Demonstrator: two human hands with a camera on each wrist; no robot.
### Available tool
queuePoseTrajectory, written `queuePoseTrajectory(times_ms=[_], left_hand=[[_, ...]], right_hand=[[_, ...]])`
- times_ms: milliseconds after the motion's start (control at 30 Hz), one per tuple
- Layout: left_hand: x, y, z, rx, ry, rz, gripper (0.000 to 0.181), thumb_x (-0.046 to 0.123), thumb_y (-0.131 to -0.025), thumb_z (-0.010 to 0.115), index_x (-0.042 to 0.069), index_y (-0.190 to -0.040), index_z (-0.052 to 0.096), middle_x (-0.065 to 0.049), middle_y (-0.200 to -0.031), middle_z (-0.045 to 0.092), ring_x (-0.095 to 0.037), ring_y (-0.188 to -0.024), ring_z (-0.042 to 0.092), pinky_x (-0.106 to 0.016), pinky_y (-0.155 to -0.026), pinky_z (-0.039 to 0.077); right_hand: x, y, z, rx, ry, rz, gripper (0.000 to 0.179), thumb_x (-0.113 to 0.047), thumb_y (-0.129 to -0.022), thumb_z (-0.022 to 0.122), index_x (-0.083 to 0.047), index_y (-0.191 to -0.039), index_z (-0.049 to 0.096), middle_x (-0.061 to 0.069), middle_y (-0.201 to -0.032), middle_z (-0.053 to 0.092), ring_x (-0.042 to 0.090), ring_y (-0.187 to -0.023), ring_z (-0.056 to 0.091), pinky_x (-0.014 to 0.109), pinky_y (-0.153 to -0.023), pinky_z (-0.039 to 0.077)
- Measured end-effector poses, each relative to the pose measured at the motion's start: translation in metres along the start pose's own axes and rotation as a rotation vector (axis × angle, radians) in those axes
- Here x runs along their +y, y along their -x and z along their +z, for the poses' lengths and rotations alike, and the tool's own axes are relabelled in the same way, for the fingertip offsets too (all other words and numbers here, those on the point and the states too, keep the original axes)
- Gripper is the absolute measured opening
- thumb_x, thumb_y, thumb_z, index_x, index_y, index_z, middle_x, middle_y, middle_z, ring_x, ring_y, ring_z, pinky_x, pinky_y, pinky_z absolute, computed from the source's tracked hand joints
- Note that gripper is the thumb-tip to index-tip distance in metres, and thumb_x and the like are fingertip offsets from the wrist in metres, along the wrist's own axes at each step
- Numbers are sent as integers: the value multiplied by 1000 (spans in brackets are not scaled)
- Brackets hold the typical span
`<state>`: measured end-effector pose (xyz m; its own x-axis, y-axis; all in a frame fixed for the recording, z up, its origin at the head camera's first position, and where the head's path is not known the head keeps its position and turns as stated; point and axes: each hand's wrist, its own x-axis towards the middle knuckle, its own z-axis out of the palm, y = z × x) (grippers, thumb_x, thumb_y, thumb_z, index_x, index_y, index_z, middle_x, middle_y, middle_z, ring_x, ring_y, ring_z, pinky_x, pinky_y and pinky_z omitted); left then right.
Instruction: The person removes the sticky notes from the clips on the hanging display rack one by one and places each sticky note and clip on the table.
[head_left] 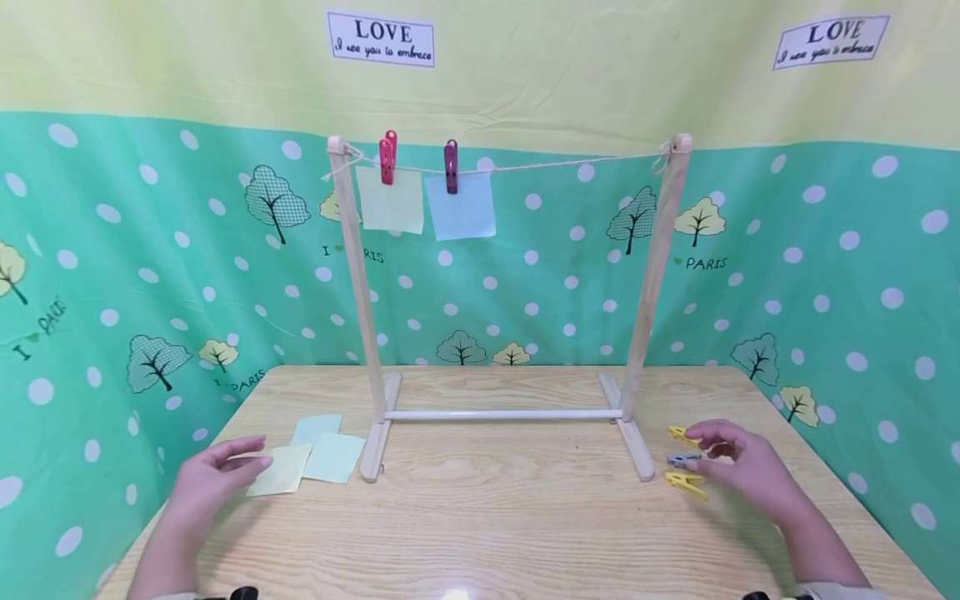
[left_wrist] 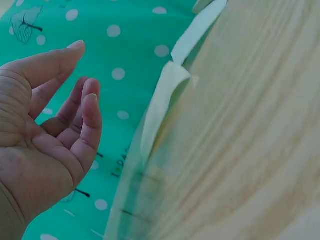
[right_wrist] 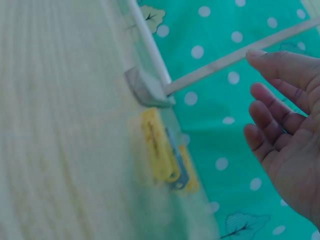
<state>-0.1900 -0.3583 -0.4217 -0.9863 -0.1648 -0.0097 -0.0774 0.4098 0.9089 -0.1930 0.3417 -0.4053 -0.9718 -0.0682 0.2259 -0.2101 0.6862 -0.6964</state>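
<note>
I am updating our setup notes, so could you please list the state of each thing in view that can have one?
Left hand: relaxed, holding nothing
Right hand: relaxed, holding nothing
Red clip: clamped on the pale note
Purple clip: clamped on the blue note
Pale note: hanging
Blue note: hanging
Three loose notes: lying unclipped
Two yellow clips: lying, gripping nothing
Grey clip: lying, gripping nothing
String: tied at both ends
Wooden frame: upright
</note>
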Motion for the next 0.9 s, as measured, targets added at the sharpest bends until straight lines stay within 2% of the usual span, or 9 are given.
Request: queuePoseTrajectory(times_ms=[100, 267, 533, 900], left_hand=[[10, 0, 4, -9, -39, 33, 58, 40, -76, 67, 13, -125, 50, 13, -107, 58, 5, -89, 56, -18, -71, 49], [25, 0, 9, -22, -31, 99, 56, 36, -77, 67, 10, -125, 49, 11, -107, 60, 2, -90, 58, -11, -73, 45], [48, 4, 16, -21, -2, 179, 51, 31, -79, 67, 8, -122, 51, 0, -105, 63, -2, -90, 60, -13, -72, 48], [81, 5, 26, 2, 44, 275, 47, 22, -78, 69, 7, -120, 54, -1, -102, 64, -4, -90, 59, -14, -71, 49]], right_hand=[[-9, -2, -1, 14, -25, -64, 33, -24, -75, 71, -17, -105, 59, 2, -105, 56, 12, -90, 53, 20, -73, 47], [-20, -4, -3, 21, -89, -152, 30, -16, -76, 70, -13, -105, 59, 4, -110, 53, 4, -93, 52, 13, -76, 44], [-34, -10, -5, 36, -121, -185, 34, -15, -77, 69, -12, -108, 57, 3, -109, 55, 8, -92, 53, 12, -76, 44], [-57, -27, -11, 41, -120, -269, 34, -14, -77, 70, -14, -108, 57, 2, -111, 54, 10, -94, 52, 9, -78, 42]])
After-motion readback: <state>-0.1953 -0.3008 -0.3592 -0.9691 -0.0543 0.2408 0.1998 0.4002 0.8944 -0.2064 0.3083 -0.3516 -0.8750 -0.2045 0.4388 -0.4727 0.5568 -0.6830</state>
